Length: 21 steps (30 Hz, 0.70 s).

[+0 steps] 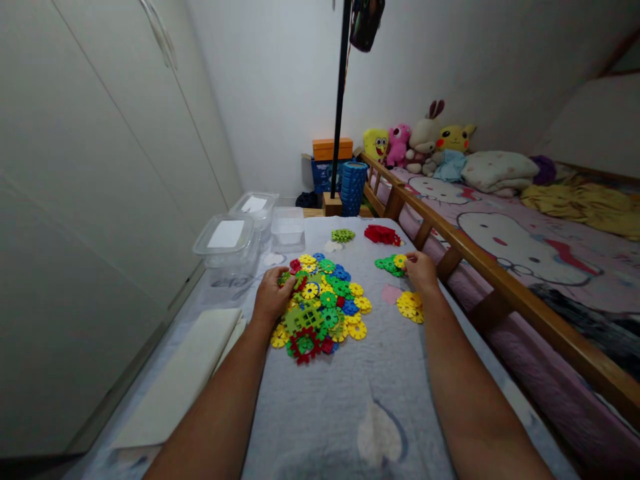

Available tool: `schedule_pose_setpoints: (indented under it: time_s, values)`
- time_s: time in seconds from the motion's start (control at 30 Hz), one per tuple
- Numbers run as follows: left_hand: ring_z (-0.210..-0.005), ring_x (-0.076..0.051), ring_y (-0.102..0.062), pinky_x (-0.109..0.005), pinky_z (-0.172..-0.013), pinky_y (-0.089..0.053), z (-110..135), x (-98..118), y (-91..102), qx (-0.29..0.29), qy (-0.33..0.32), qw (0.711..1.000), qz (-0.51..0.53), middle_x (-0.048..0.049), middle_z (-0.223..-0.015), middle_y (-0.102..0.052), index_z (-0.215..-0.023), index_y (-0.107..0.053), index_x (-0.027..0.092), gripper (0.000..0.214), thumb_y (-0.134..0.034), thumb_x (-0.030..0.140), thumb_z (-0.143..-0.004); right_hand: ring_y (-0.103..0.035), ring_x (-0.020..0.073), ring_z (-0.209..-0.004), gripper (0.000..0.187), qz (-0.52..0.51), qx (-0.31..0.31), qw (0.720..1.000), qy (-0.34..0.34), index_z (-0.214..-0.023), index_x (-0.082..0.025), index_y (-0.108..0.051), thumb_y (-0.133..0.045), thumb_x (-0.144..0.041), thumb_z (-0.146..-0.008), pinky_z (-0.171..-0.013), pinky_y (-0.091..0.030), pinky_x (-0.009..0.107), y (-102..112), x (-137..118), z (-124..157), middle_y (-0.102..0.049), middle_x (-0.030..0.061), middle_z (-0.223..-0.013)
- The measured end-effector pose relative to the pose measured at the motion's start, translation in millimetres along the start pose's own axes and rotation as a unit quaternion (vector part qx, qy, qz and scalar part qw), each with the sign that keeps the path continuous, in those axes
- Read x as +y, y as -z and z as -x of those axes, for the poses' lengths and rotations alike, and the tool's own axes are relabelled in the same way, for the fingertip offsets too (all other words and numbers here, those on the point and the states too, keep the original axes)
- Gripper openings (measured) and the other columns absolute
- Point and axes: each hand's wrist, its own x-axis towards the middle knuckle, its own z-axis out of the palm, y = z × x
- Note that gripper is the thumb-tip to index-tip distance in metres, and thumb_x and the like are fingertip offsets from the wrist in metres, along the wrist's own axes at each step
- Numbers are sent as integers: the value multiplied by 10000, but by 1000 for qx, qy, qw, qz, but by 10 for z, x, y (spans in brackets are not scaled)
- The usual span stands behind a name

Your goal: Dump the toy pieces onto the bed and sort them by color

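A heap of plastic building pieces (327, 300) in yellow, green, blue and red lies on the cloth-covered table. At the heap's left edge is my left hand (273, 295), fingers curled against red and green pieces; which one they grip is unclear. My right hand (421, 272) pinches a yellow notched disc (399, 261) over a small group of green discs (386, 265). Just below that hand, yellow discs (410, 306) form their own group. Farther back sit light-green square pieces (343, 235) and a red group (382, 235).
Clear plastic boxes (227, 250) stand at the table's back left, two of them with white labels. Folded white material (185, 377) lies at the left edge. A wooden bed rail (480, 293) runs along the right side. Behind the table rises a black pole (340, 100).
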Motion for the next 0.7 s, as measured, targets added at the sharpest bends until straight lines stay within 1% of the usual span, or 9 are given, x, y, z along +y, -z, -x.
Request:
schedule_pose_setpoints:
  time_s: [0.1,0.2,0.27,0.37,0.47,0.53,0.6,0.7]
  values:
    - [-1132,-281,-630,-443,-1047,-482,5,1,-1,1,4,1000,-2,-114,-1150,-674,-1067,-665,195,378,-558,468,-829,-613,171,-608,380,-13,-14,1000,0,-981,-117,-718,-518,-165,-661,-562,-460,257,63,-69,7,-670,38,-698]
    - [-1124,-280,-635,-440,-1040,-488,8,12,3,-2,9,1000,1,-114,-1156,-669,-1076,-666,192,386,-558,468,-828,-598,159,-603,358,-22,-42,998,41,-972,-128,-726,-547,-198,-671,-554,-443,252,220,-171,19,-690,32,-736]
    - [-1118,-280,-638,-441,-1036,-491,8,17,5,-3,12,1000,4,-114,-1157,-669,-1074,-666,192,386,-563,465,-822,-584,155,-600,306,-8,-82,994,66,-919,-140,-741,-570,-211,-675,-548,-420,246,338,-226,47,-680,19,-693]
    - [-1109,-280,-640,-441,-1024,-498,7,22,10,0,14,1000,2,-115,-1152,-667,-1073,-667,192,386,-564,467,-823,-564,150,-593,233,35,-165,982,82,-827,-159,-755,-592,-198,-664,-553,-400,242,492,-245,129,-655,0,-621]
    - [-1115,-282,-635,-440,-1024,-497,10,29,14,0,8,1000,-3,-116,-1141,-665,-1076,-665,189,386,-560,470,-833,-558,145,-597,195,68,-240,964,90,-770,-172,-744,-597,-182,-643,-556,-395,241,624,-175,247,-658,-9,-629]
    - [-1123,-281,-630,-439,-1033,-491,16,36,16,1,4,1000,-4,-116,-1139,-665,-1075,-665,190,379,-558,464,-837,-564,148,-608,160,75,-270,956,88,-735,-175,-721,-595,-183,-636,-555,-396,242,704,-95,329,-663,-9,-649]
    - [-1131,-280,-625,-438,-1043,-486,26,44,19,5,2,1000,-3,-114,-1139,-665,-1069,-665,194,365,-560,454,-835,-575,154,-626,128,65,-276,955,85,-714,-178,-695,-593,-190,-638,-566,-410,245,769,-3,402,-665,-7,-667]
    - [-1143,-280,-616,-435,-1046,-484,49,56,27,9,-1,1000,-2,-108,-1143,-660,-1058,-666,207,344,-572,443,-826,-584,160,-646,112,50,-239,967,78,-703,-184,-670,-578,-178,-639,-588,-425,249,815,137,481,-661,-4,-676]
